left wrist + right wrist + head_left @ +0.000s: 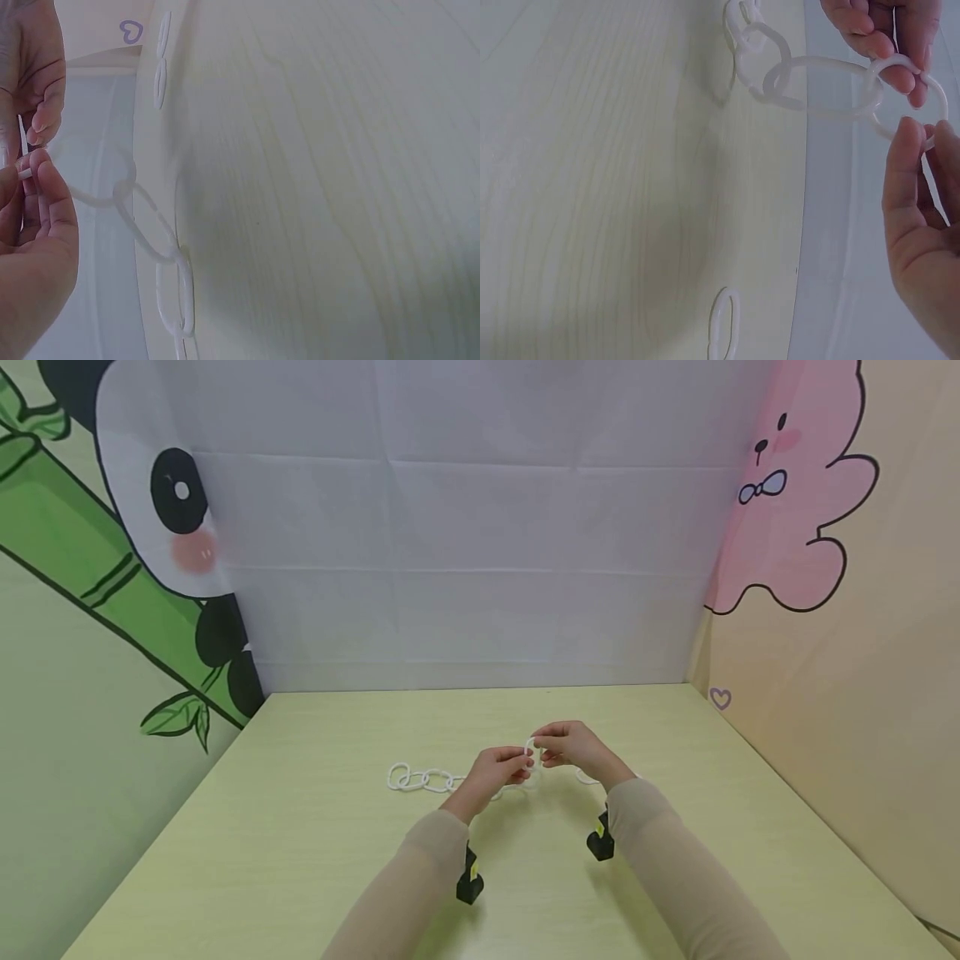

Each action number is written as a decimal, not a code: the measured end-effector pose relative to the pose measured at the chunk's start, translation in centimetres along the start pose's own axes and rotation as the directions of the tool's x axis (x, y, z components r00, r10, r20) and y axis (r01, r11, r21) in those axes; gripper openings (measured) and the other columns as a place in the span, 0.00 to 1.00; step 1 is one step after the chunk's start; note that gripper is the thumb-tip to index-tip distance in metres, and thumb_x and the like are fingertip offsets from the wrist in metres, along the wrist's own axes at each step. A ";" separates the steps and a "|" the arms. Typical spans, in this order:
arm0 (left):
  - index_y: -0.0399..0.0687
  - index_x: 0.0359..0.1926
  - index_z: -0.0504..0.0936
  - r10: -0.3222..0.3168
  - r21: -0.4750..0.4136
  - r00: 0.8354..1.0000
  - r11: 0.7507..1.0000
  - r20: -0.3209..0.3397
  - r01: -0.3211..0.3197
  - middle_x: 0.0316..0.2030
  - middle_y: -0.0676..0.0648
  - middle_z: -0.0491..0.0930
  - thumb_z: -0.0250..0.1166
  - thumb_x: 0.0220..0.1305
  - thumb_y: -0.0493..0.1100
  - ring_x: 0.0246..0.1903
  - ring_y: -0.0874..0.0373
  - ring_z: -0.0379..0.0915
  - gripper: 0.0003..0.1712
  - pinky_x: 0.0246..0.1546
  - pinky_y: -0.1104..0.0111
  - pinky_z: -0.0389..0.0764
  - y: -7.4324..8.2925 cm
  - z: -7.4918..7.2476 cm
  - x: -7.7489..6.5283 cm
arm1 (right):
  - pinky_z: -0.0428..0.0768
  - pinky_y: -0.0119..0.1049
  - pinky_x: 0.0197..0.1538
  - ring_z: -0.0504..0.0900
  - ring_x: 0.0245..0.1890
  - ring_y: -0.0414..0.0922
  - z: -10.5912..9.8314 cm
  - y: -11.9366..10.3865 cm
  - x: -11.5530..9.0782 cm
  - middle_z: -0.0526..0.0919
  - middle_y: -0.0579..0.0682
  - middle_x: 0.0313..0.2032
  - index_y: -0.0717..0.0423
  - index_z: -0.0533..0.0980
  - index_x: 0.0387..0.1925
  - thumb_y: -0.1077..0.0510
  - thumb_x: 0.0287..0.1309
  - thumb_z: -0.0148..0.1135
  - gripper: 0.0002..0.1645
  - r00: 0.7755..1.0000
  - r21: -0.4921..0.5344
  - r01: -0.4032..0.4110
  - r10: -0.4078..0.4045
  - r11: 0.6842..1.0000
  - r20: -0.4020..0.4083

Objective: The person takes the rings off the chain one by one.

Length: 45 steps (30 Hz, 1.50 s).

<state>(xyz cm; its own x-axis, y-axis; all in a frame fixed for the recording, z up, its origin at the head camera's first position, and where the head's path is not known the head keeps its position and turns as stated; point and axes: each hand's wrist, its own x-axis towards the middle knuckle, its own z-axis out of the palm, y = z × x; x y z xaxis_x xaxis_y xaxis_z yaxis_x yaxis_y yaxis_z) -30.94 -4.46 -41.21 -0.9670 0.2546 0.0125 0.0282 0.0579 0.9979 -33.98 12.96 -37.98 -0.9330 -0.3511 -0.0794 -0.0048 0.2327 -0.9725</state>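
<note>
My left hand (pixel 497 768) and right hand (pixel 576 748) meet above the middle of the table. Between them both pinch a white plastic chain link (pixel 942 105), one at either side of it. From this link a white chain (pixel 832 63) hangs down and runs leftward onto the table. Its far links (pixel 426 779) lie flat to the left of my left hand. In the left wrist view, the hanging part of the chain (pixel 142 234) slopes away from the fingers. My left forearm hides some middle links in the head view.
Loose white links (pixel 587 777) lie on the table by my right wrist, partly covered by it. Black wrist cameras (pixel 470 881) hang below both sleeves. A white sheet (pixel 472 568) stands behind the pale wooden table (pixel 337 877), with decorated walls on both sides.
</note>
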 end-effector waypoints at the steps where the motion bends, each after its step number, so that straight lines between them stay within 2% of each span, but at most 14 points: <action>1: 0.28 0.52 0.74 0.007 0.000 1.000 1.000 0.002 -0.007 0.41 0.41 0.79 0.55 0.67 0.38 0.33 0.60 0.76 0.17 0.40 0.67 0.78 0.0 0.0 0.0 | 0.80 0.37 0.38 0.75 0.27 0.42 0.0 0.0 0.0 0.76 0.55 0.34 0.69 0.74 0.47 0.61 0.61 0.57 0.16 1.000 0.005 0.000 0.000 1.000 0.000; 6: 0.28 0.52 0.74 0.019 -0.019 1.000 1.000 0.001 -0.019 0.44 0.36 0.78 0.55 0.67 0.37 0.33 0.61 0.76 0.17 0.41 0.67 0.78 -0.1 0.0 0.0 | 0.80 0.35 0.36 0.75 0.26 0.42 -0.1 0.0 -0.1 0.76 0.61 0.35 0.69 0.74 0.44 0.61 0.61 0.58 0.14 1.000 0.019 -0.001 0.001 1.000 -0.003; 10: 0.27 0.52 0.74 0.018 -0.030 1.000 0.999 0.000 -0.018 0.48 0.32 0.75 0.54 0.67 0.37 0.32 0.61 0.76 0.17 0.41 0.68 0.78 -0.1 0.0 0.0 | 0.80 0.35 0.36 0.76 0.26 0.42 -0.1 0.0 -0.1 0.76 0.62 0.36 0.69 0.74 0.44 0.61 0.61 0.58 0.14 1.000 0.014 0.003 -0.003 1.000 -0.002; 18: 0.27 0.52 0.73 0.001 -0.025 1.000 1.000 0.010 0.000 0.48 0.35 0.76 0.55 0.67 0.38 0.33 0.60 0.76 0.19 0.41 0.68 0.77 -0.2 0.0 0.0 | 0.80 0.36 0.36 0.76 0.26 0.41 -0.2 0.0 -0.1 0.75 0.65 0.38 0.70 0.73 0.45 0.62 0.62 0.56 0.15 1.000 0.017 0.019 -0.019 1.000 0.009; 28: 0.27 0.50 0.75 -0.008 -0.008 0.999 1.000 0.039 0.008 0.41 0.43 0.79 0.56 0.66 0.37 0.34 0.58 0.76 0.17 0.42 0.66 0.77 -0.1 -0.2 -0.4 | 0.80 0.35 0.37 0.76 0.27 0.41 -0.7 -0.4 -0.4 0.76 0.52 0.30 0.73 0.71 0.47 0.62 0.62 0.55 0.17 0.999 0.046 0.050 -0.051 0.998 0.017; 31: 0.27 0.51 0.74 -0.010 -0.018 0.999 1.000 0.039 0.010 0.42 0.42 0.78 0.57 0.65 0.37 0.33 0.59 0.76 0.17 0.42 0.66 0.77 -0.6 -0.2 -0.1 | 0.80 0.35 0.37 0.76 0.27 0.41 -0.9 0.0 -0.2 0.76 0.52 0.31 0.74 0.71 0.47 0.62 0.63 0.55 0.18 0.999 0.050 0.046 -0.046 0.998 0.005; 35: 0.25 0.52 0.72 -0.005 -0.036 1.000 0.999 0.030 0.006 0.42 0.40 0.78 0.57 0.65 0.35 0.32 0.60 0.76 0.18 0.41 0.66 0.78 -0.5 -0.1 0.0 | 0.80 0.34 0.36 0.76 0.27 0.41 -1.0 0.2 -0.2 0.76 0.53 0.32 0.74 0.70 0.47 0.63 0.63 0.54 0.17 0.999 0.054 0.042 -0.041 0.998 -0.006; 40: 0.25 0.52 0.72 -0.005 -0.030 1.000 1.000 -0.006 0.005 0.41 0.40 0.78 0.56 0.65 0.35 0.30 0.62 0.75 0.18 0.39 0.67 0.78 -0.4 0.1 -0.1 | 0.80 0.34 0.36 0.76 0.27 0.41 -1.0 0.3 -0.4 0.77 0.61 0.38 0.72 0.71 0.45 0.63 0.64 0.53 0.13 0.999 0.071 0.045 -0.044 0.996 -0.013; 45: 0.25 0.51 0.73 0.005 -0.025 0.999 1.000 -0.037 -0.006 0.40 0.40 0.79 0.57 0.65 0.35 0.28 0.62 0.75 0.18 0.38 0.68 0.79 -0.2 0.2 -0.1 | 0.80 0.35 0.37 0.76 0.27 0.41 -1.1 0.3 -0.7 0.74 0.68 0.43 0.71 0.70 0.46 0.63 0.64 0.52 0.14 0.999 0.087 0.045 -0.043 0.995 -0.019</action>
<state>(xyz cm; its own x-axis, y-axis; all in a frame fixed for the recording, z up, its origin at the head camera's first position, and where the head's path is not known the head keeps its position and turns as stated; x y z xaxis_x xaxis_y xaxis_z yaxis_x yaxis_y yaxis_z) -30.78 -4.30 -41.46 -0.9754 0.2195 0.0195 0.0272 0.0321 0.9991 -33.74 14.23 -38.01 -0.9385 -0.3438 -0.0331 -0.0151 0.1365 -0.9905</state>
